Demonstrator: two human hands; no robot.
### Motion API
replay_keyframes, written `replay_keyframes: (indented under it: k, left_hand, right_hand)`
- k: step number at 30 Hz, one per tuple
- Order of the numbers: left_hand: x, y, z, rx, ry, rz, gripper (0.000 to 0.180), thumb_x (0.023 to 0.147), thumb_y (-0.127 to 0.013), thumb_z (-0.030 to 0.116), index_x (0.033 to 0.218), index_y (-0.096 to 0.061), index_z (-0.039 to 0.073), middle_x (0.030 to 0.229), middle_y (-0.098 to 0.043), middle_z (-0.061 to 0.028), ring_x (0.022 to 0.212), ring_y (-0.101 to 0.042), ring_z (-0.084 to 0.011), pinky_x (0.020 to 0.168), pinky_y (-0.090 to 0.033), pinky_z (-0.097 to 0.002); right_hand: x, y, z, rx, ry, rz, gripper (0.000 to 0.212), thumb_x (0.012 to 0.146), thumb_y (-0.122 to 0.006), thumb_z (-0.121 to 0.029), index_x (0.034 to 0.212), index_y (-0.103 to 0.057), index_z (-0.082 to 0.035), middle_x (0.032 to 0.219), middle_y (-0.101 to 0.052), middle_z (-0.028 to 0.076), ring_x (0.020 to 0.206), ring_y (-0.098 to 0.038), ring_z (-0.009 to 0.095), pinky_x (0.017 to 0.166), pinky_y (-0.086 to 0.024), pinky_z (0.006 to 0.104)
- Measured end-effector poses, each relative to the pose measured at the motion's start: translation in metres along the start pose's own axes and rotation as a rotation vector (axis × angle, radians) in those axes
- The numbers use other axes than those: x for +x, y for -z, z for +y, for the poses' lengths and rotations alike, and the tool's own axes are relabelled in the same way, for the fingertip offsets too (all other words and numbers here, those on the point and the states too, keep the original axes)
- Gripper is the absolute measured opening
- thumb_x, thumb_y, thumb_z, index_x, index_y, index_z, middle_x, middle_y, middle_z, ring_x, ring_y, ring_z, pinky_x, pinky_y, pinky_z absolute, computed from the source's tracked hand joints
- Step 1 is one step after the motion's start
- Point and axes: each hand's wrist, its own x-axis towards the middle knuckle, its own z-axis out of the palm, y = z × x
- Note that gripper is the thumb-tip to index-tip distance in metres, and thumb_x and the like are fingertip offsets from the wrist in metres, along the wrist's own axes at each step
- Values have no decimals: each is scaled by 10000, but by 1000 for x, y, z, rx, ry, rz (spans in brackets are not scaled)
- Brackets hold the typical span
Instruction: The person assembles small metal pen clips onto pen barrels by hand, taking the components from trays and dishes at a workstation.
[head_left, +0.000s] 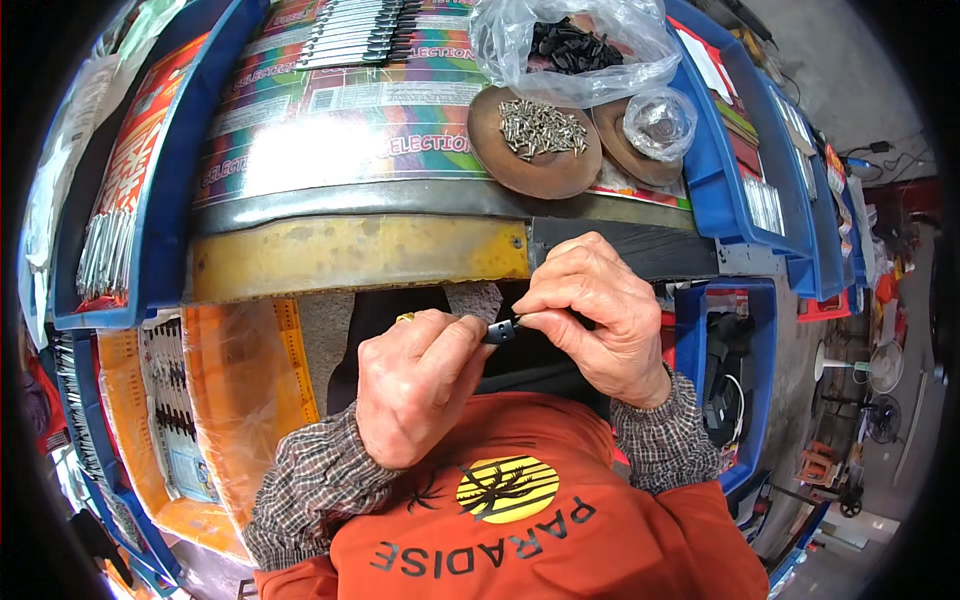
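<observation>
- Head view, my only one: a short black cylindrical fitting (pixel 500 332) sits between my hands, in front of the red apron (pixel 440 500) and just below the yellow table edge (pixel 360 257).
- My left hand (pixel 415 370) is nearly closed, thumb and forefinger pinching the fitting's left end, other fingers curled.
- My right hand (pixel 595 320) has thumb and forefinger closed at the right end; I can't tell whether a smaller piece sits between those tips.
- I judge the fitting light and stiff, smooth enough to roll or slip, and unlikely to crush; plastic or metal, I can't say.
- I'd hold it by the sides of its barrel, near the left end, keeping the small pale spot uncovered.
</observation>
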Motion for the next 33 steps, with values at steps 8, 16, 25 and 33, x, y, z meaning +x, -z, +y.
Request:
replay_keyframes:
  k: [8, 16, 25, 33]
  left_hand:
    - [-4, -4, 9, 41, -42, -28, 262, 663, -738, -28, 898, -628, 4, 780, -624, -117, 662, -626, -275, 569, -494, -352]
    - [-5, -6, 10, 2, -14, -40, 261, 659, -738, -18, 892, -624, 13, 766, -620, -104, 646, -616, -272, 561, -483, -350]
    - [-4, -9, 8, 4, -44, 3, 244, 668, -726, -9, 884, -616, 23, 708, -559, -85, 597, -579, -258, 510, -461, -355]
    - [-6, -7, 9, 10, -16, -40, 263, 670, -734, -25, 902, -617, 16, 758, -605, -104, 648, -602, -274, 568, -470, -356]
  right_hand:
    - [-7, -10, -7, -33, 39, -22, 167, 685, -749, -4, 826, -663, -32, 825, -614, 72, 795, -587, 263, 718, -481, 369]
    - [-12, -6, -6, 102, -67, -27, 114, 734, -730, -23, 829, -668, -11, 803, -631, 82, 774, -605, 248, 711, -481, 345]
    - [-16, -4, -9, -18, -40, -43, 128, 719, -740, -18, 824, -668, -3, 798, -635, 86, 778, -622, 254, 702, -494, 348]
    - [-18, -8, -10, -102, 1, -21, 176, 677, -739, 16, 833, -659, -3, 800, -623, 92, 764, -622, 265, 681, -502, 352]
